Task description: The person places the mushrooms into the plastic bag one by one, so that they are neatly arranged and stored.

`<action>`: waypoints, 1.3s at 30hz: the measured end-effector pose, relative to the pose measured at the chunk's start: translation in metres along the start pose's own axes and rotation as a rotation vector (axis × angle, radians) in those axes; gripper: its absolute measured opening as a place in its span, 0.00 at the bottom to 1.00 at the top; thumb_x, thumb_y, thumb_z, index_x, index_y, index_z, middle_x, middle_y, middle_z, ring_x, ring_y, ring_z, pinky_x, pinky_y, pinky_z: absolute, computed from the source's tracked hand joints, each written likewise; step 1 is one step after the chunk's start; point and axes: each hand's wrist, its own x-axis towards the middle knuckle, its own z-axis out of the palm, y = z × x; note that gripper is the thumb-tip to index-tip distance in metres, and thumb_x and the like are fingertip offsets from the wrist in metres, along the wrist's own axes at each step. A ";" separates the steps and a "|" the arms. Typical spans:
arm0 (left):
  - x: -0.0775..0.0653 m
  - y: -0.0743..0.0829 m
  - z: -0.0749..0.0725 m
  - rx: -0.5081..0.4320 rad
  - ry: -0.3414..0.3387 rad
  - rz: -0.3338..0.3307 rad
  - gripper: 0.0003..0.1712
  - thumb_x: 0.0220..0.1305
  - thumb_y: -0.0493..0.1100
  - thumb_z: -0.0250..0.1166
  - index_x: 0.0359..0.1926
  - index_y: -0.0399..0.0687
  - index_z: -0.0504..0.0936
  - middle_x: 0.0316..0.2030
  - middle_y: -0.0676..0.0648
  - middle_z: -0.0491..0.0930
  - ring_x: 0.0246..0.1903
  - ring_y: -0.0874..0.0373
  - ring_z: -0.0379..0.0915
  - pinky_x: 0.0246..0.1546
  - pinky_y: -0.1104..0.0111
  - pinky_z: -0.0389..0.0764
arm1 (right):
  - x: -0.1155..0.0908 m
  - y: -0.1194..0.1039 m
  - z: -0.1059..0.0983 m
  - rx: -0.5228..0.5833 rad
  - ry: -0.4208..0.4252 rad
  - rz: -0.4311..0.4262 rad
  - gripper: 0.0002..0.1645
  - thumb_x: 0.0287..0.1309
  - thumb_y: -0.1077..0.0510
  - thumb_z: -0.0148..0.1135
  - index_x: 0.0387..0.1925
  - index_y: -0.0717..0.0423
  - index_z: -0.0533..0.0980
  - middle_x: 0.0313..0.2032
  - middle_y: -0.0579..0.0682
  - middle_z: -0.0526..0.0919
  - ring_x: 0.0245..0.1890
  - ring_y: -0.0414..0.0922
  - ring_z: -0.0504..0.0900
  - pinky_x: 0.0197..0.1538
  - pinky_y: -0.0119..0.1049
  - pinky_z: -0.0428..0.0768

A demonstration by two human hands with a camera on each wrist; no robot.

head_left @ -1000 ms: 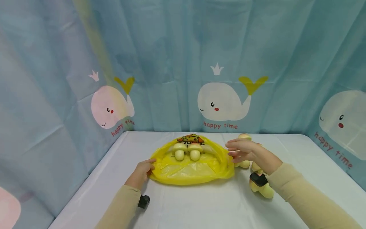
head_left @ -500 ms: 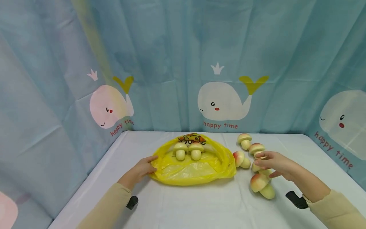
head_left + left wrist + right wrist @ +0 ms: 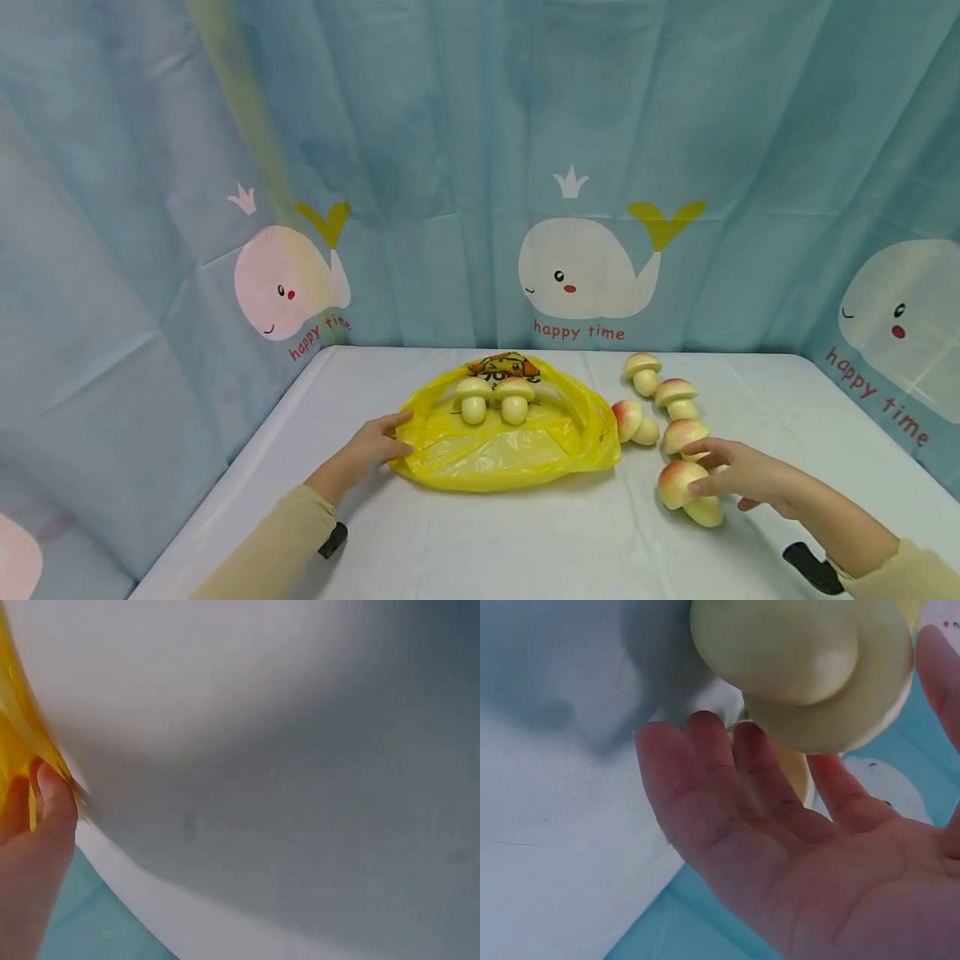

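A yellow plastic bag (image 3: 480, 467) lies on the white table with its mouth open. Two toy mushrooms rest side by side in it, a left one (image 3: 473, 400) and a right one (image 3: 514, 402). My left hand (image 3: 363, 452) holds the bag's left rim between thumb and fingers; in the left wrist view the fingertips (image 3: 56, 787) meet the yellow film. On the right, my right hand (image 3: 757, 479) reaches the nearest toy mushroom (image 3: 681, 483), fingers spread around it. In the right wrist view, this pale mushroom (image 3: 780, 652) is beyond the spread fingers, its stem toward the camera.
Several more red-tinged toy mushrooms lie right of the bag: one at the back (image 3: 642, 373), one before it (image 3: 677, 398), one beside the bag's rim (image 3: 636, 422), and one partly behind my right hand (image 3: 685, 435). A blue whale-print curtain (image 3: 450, 275) hangs behind the table.
My right hand has moved from the bag's right side out to the right, then down to the nearest mushroom. My left hand stays at the bag's left rim, its wrist slightly farther left.
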 end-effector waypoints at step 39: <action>0.003 -0.002 -0.006 -0.082 -0.093 -0.039 0.45 0.57 0.27 0.66 0.74 0.38 0.56 0.71 0.30 0.54 0.68 0.38 0.54 0.65 0.49 0.61 | 0.046 -0.075 0.044 0.583 -0.014 -0.093 0.23 0.68 0.45 0.54 0.48 0.61 0.63 0.37 0.50 0.68 0.36 0.46 0.71 0.39 0.44 0.78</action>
